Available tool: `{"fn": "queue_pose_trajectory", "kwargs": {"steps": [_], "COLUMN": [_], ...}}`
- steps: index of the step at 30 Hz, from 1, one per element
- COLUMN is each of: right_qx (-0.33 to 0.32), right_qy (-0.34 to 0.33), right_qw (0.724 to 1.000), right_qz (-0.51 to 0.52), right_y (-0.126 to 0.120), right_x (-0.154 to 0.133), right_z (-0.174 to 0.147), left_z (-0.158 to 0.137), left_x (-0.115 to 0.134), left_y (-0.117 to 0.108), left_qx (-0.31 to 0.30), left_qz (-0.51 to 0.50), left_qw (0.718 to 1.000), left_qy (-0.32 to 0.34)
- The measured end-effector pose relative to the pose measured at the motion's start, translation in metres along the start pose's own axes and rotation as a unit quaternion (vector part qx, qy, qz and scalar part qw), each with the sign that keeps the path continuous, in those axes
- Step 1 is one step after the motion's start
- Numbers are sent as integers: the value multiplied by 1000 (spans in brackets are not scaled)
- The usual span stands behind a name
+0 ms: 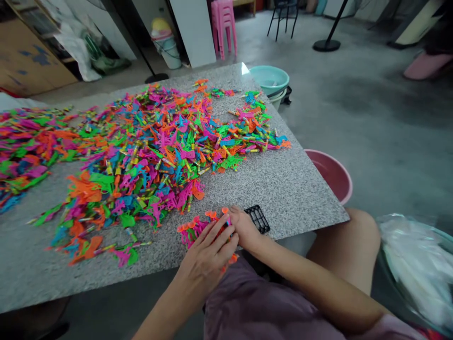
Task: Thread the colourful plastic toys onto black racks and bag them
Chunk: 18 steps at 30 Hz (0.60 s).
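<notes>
Near the front edge of the table stands a packed cluster of small plastic toys (pixel 193 231), with orange tops over pink and green bodies; what holds them together is hidden. My left hand (pixel 211 250) lies across the cluster with its fingers stretched out. My right hand (pixel 242 229) presses against the cluster's right side, fingers bent around small pieces and partly covered by my left fingers. A black plastic grid (pixel 257 218) sticks out beside my right wrist. Just beyond my hands spreads a large pile of orange, pink, green and blue toys (pixel 166 141), some with pencil-like sticks.
The speckled grey tabletop (pixel 283 189) ends close to my lap. A pink basin (pixel 329 174) stands by its right edge, with a turquoise basin (pixel 271 78) at the far corner. Clear plastic bags (pixel 417 264) fill a tub at my right. Pink stools (pixel 224 23) are stacked behind.
</notes>
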State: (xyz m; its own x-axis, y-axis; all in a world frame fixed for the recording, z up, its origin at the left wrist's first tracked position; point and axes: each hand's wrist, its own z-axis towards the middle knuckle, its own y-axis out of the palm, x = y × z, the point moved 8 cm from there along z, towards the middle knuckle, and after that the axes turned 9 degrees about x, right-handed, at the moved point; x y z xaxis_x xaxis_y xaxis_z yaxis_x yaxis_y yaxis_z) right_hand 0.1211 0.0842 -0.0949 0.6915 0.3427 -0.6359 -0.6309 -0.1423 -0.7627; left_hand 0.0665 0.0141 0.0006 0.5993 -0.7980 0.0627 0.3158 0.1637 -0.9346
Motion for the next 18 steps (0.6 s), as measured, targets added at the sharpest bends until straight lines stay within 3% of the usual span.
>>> {"fn": "queue_pose_trajectory", "kwargs": {"steps": [6, 8, 10, 12, 14, 16, 18], "right_qx": [-32, -18, 42, 101, 109, 85, 46], "right_qy": [-58, -79, -72, -16, 6, 8, 30], "right_qw": [998, 994, 981, 959, 951, 952, 951], "right_qz": [-21, -75, -176, -266, -290, -294, -305], "right_y": [3, -18, -52, -84, -96, -90, -79], "right_x": [-3, 4, 20, 42, 56, 62, 67], "right_z": [-5, 15, 50, 86, 105, 101, 74], "left_z": [4, 4, 3, 2, 3, 4, 5], "left_x": [3, 2, 2, 3, 2, 2, 2], "left_y": [-3, -2, 0, 1, 1, -1, -3], "left_qx": [-16, -32, -40, -43, -43, -39, -39], "left_qz": [-10, -15, -17, -16, -8, 7, 19], "left_qw": [1000, 999, 999, 998, 998, 998, 998], "left_qy": [-17, -29, -32, -32, -38, -44, -46]}}
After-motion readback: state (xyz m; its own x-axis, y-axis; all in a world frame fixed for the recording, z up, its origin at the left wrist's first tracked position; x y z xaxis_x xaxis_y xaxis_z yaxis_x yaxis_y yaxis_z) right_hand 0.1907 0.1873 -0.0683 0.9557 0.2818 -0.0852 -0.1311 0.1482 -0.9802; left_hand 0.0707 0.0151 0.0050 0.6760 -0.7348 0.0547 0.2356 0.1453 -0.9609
